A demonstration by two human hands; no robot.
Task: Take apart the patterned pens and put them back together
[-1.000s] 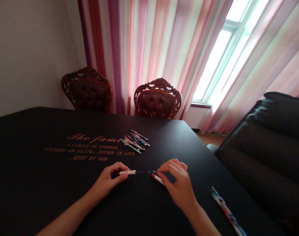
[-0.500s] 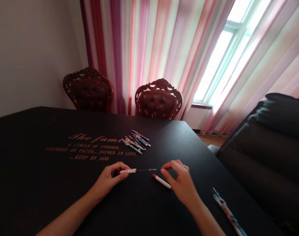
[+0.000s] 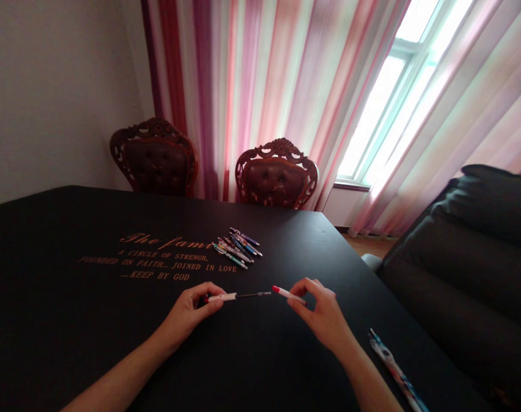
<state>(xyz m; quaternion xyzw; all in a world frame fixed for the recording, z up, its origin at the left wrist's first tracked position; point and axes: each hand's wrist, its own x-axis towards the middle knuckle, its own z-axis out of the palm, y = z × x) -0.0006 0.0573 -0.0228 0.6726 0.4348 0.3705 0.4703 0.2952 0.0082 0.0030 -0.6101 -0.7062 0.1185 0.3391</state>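
Between the thumb and fingers of my left hand (image 3: 200, 303) is a white pen barrel (image 3: 223, 297) with a red end. A dark refill (image 3: 252, 294) with a clear tip sticks out of it to the right. My right hand (image 3: 314, 303) pinches a white pen part with a red end (image 3: 282, 292), its red end toward the refill's tip. A small gap separates the refill from that part. Both hands are above the black table.
A pile of several patterned pens (image 3: 238, 248) lies further back on the black table (image 3: 71, 320), beside gold lettering (image 3: 157, 268). More pens (image 3: 395, 369) lie near the right edge. Two carved chairs (image 3: 277, 177) stand behind, and a dark sofa (image 3: 466, 263) is on the right.
My right hand has taken hold of the white pen part that lay on the table and lifted it toward the refill's tip. My left hand has hardly moved.
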